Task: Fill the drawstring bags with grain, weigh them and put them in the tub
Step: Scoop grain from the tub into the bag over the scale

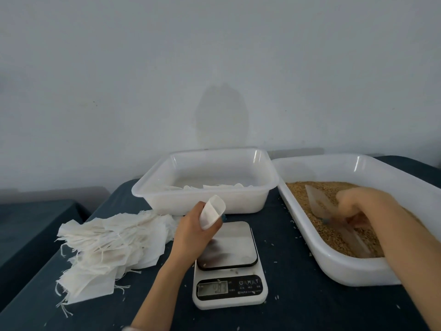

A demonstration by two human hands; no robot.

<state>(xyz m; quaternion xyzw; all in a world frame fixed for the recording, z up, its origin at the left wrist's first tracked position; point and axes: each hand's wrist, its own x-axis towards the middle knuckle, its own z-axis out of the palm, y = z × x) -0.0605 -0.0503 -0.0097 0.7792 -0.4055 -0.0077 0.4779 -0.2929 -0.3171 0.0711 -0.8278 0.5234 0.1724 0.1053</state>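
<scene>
Holding a small white drawstring bag (212, 211) over the top left corner of the kitchen scale (229, 290), the left hand (191, 232) is in the middle of the frame. Its fingers (210, 226) are curled round the lower part of the bag and pinch it. The bag stands almost upright and leans a little to the right. Its open mouth is on top and it looks empty.

The right hand (358, 206) is in the white tray (334, 266) of brown grain (310, 187) on the right side. It is blurry, but its fingers look wrapped round a clear plastic scoop (319, 201). The scoop lies slanted in the grain, with its wide end toward the upper left, the way the bag is.

The bag is to the left of the scoop, on the other side of the tray wall. I think the scoop has to lift up, cross that wall and tip into the bag's mouth. The right hand is the one nearer the grain.

The tub (205, 199) is behind the scale, with some white bags (214, 186) lying in it. A pile of flat empty bags (114, 242) sits on the left of the dark worktop (298, 306).

The scale has a power sign, an "M" and a "T" on its buttons. The numbers on its screen are too blurry to read.
</scene>
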